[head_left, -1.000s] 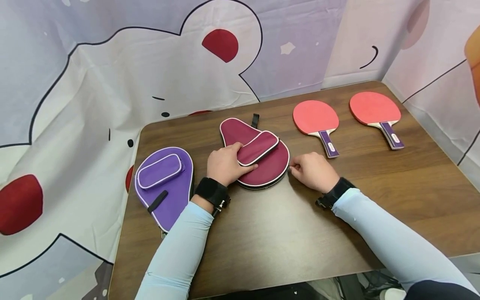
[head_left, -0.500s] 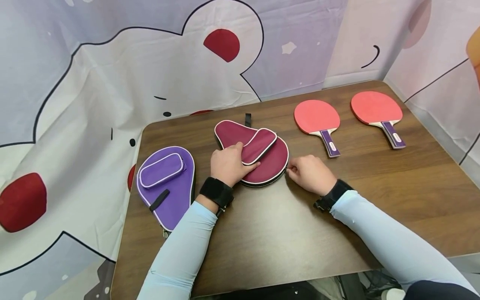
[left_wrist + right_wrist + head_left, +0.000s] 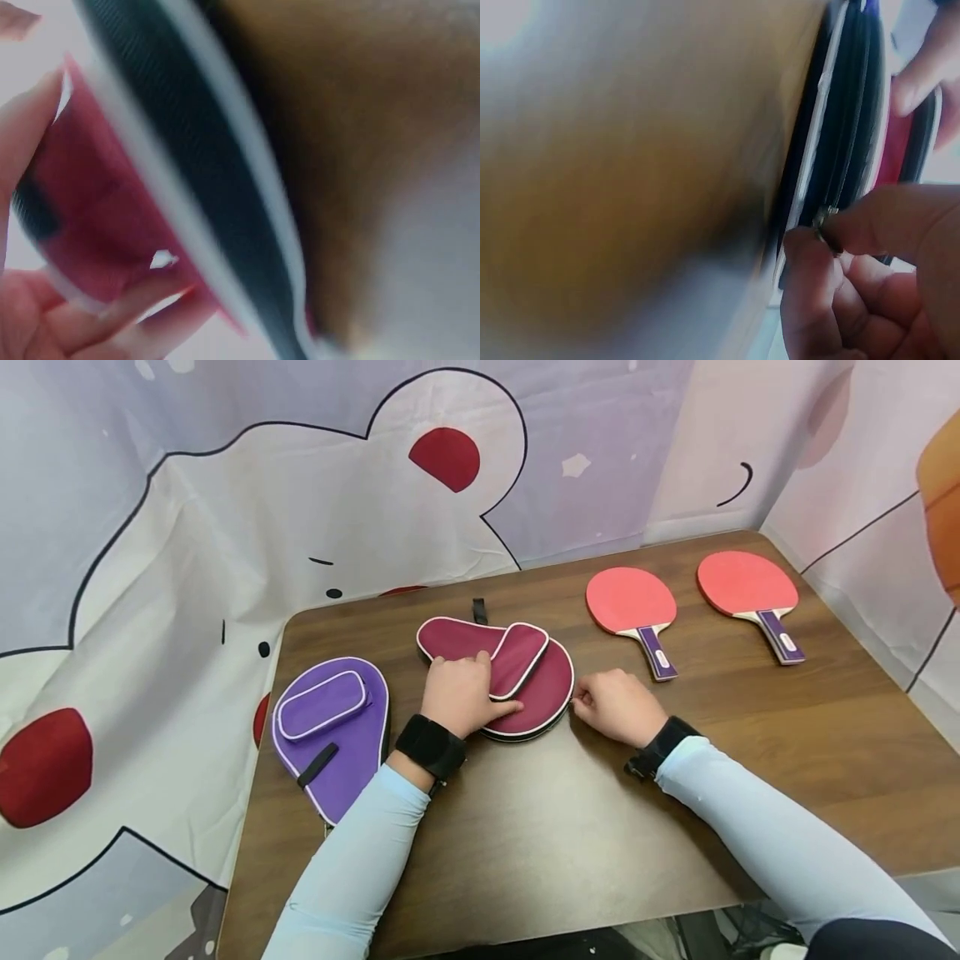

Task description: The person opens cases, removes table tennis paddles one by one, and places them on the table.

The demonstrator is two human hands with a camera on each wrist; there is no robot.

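Observation:
A maroon paddle case [image 3: 536, 681] with white piping lies flat on the brown table [image 3: 570, 827]. My left hand [image 3: 459, 693] rests on top of it, thumb and fingers gripping its small front pocket [image 3: 517, 656]. At the case's right edge my right hand [image 3: 611, 703] pinches the metal zipper pull [image 3: 823, 219] between thumb and forefinger. The right wrist view shows the case's black zipper band [image 3: 855, 127] side-on, close up. In the blurred left wrist view the case [image 3: 97, 217] sits under my fingers [image 3: 112, 319].
A purple paddle case [image 3: 330, 731] lies at the table's left edge. Two red paddles with purple handles [image 3: 633, 610] [image 3: 746, 589] lie at the back right. A cartoon-printed cloth [image 3: 225, 510] hangs behind and to the left.
The maroon case has turned counter-clockwise under my left hand, its narrow end swinging left. My right hand stays at the case's right edge, shifted slightly left.

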